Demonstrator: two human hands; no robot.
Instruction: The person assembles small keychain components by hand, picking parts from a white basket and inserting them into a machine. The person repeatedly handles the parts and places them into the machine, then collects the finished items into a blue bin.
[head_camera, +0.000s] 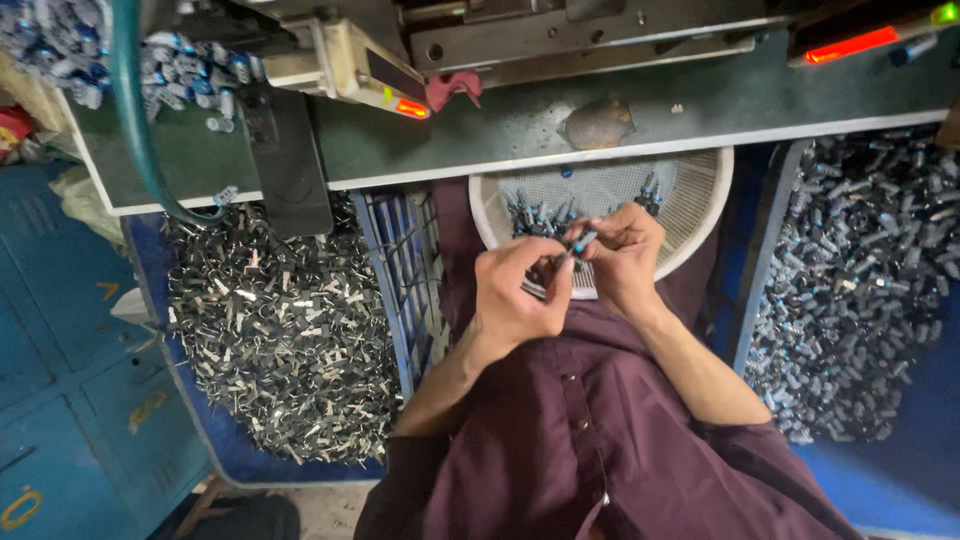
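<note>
The person's left hand (515, 295) and right hand (625, 255) meet over a white mesh basket (700, 190) that rests in the lap, just under the near edge of the counter (520, 130). Between them they hold a small cylindrical part (583, 241) with a blue tip: the fingers (600, 232) of the right hand are pinched narrow on its upper end, and the left hand's fingers are curled close around its lower end together with a thin metal clip (535, 290) that juts out beneath the palm. More parts of the same kind lie in a small heap (540, 215) at the far side of the basket. To the person's left, below the counter's edge, a blue crate (400, 260) holds a deep pile of metal clips (280, 330); to the right, another blue bin holds a mass of dark cylindrical parts (860, 290). On the counter's far left corner lie more blue-and-white pieces (190, 70), and a green hose (130, 110) curves down past them. A machine (350, 60) with a red light stands at the counter's far edge.
</note>
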